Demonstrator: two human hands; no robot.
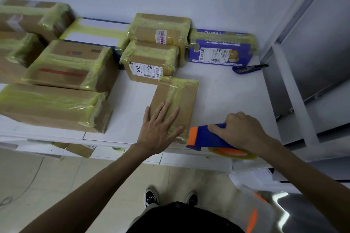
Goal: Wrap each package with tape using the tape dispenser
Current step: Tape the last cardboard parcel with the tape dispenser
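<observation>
A small flat brown package (186, 98) lies near the front edge of the white table (227, 91), with yellowish tape running along its length. My left hand (161, 128) presses flat on its near end, fingers straight and spread. My right hand (241, 131) grips the handle of the blue and orange tape dispenser (205, 137), which sits at the package's near right corner, at the table's front edge. Its roll of yellowish tape (232, 152) hangs under my wrist.
Several taped brown boxes (70, 66) crowd the left and back of the table. A purple taped box (221, 49) stands against the wall at the back right, with a blue utility knife (250, 68) beside it. A grey metal frame (295, 81) rises on the right.
</observation>
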